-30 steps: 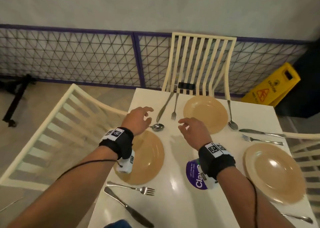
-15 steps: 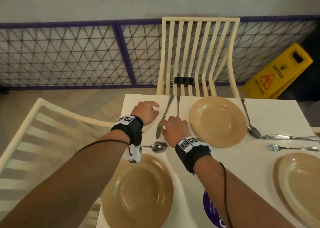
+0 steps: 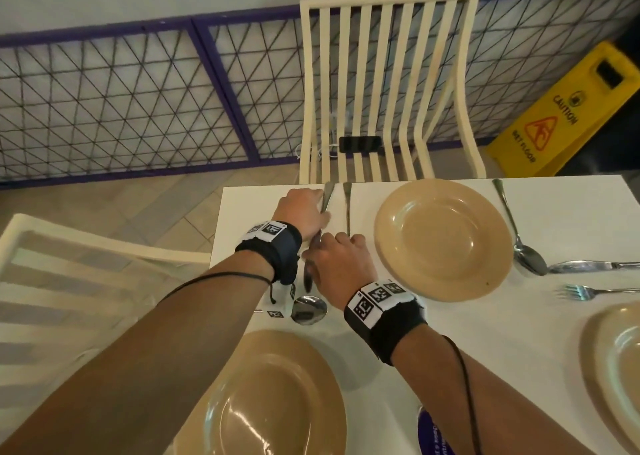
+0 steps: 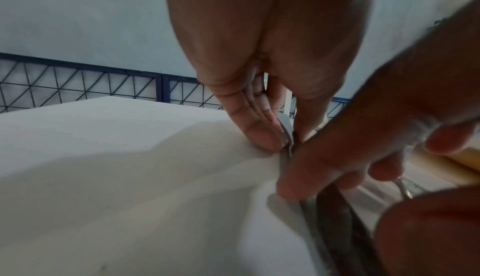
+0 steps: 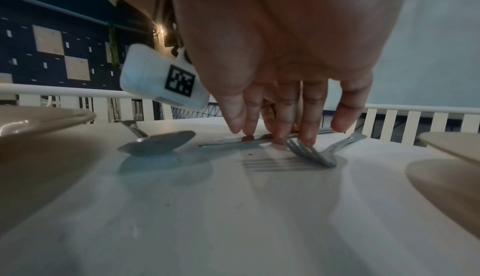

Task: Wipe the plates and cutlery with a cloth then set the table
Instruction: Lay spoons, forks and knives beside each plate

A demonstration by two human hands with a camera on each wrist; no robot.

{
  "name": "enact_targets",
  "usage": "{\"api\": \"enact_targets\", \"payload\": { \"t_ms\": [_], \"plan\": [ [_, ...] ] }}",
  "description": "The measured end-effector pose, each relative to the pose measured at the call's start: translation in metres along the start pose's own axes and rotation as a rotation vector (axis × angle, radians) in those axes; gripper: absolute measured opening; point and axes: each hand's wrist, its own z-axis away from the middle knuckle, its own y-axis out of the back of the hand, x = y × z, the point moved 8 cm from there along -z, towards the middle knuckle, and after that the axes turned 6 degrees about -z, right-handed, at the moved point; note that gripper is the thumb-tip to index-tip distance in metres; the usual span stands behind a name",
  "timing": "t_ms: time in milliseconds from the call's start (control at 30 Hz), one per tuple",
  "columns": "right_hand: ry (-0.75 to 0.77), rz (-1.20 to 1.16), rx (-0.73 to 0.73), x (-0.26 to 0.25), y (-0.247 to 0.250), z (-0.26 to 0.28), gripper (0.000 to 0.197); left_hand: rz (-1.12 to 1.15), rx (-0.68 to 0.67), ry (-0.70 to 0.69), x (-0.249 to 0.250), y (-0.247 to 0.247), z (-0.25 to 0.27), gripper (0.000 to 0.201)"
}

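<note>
On the white table (image 3: 554, 205) a knife (image 3: 326, 195) lies left of a fork (image 3: 347, 205), beside the far tan plate (image 3: 443, 240). My left hand (image 3: 304, 212) pinches the knife's handle (image 4: 288, 146) between its fingers (image 4: 265, 136) and thumb. My right hand (image 3: 337, 260) sits just behind, and its straight fingertips (image 5: 281, 136) press on the knife blade (image 5: 228, 141) next to the fork tines (image 5: 309, 153). A spoon (image 3: 309, 310) lies between the hands and the near plate (image 3: 277, 399). The spoon (image 5: 158, 142) also shows in the right wrist view.
A third plate (image 3: 616, 361) lies at the right, with a spoon (image 3: 526, 257), knife (image 3: 588, 266) and fork (image 3: 588, 292) nearby. Cream slatted chairs (image 3: 388, 73) stand at the far and left sides; a phone (image 3: 360, 143) lies on the far seat. A yellow wet-floor sign (image 3: 568, 108) stands on the floor.
Both hands moved forward onto the knife left of the far plate. The left hand took hold of its handle and the right fingertips came down on the blade.
</note>
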Motion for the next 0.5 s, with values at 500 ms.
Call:
{"api": "enact_targets", "payload": {
  "t_ms": [500],
  "plan": [
    [0.016,0.006,0.011,0.0020,0.0022,0.0073,0.027,-0.004,0.066,-0.001,-0.0033,-0.0039,0.0029,0.019]
  ]
}}
